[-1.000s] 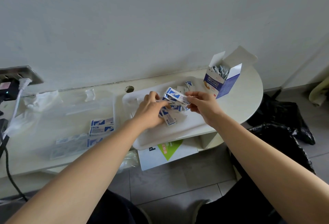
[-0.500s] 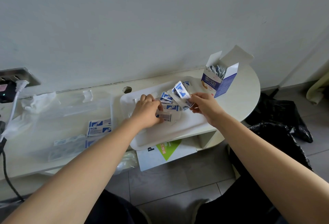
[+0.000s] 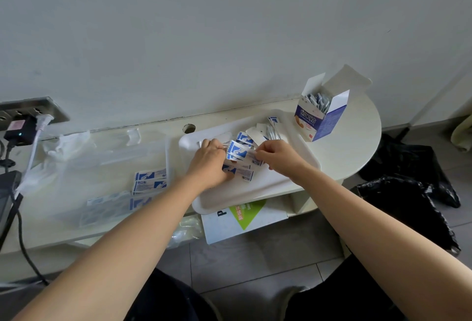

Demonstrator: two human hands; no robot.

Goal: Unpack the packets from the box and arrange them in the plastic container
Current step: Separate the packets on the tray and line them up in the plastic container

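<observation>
At frame centre both hands work over a white tray (image 3: pixel 255 193): the left hand (image 3: pixel 209 165) and right hand (image 3: pixel 278 157) each pinch a fan of blue-and-white bandage packets (image 3: pixel 237 151). The open box (image 3: pixel 319 119) stands upper right; the clear plastic container (image 3: pixel 107 180), left, holds more packets (image 3: pixel 149 180)

Paper, plastic and card on a smooth matt counter (image 3: pixel 352 147)

The packets (image 3: pixel 238 151) look like printed paper, slightly glossy; the box (image 3: pixel 320 121) at 2 o'clock is thin printed card; the tray (image 3: pixel 255 193) is smooth matt white plastic; the container (image 3: pixel 84 167) at 9 o'clock is clear, faintly cloudy plastic.
</observation>
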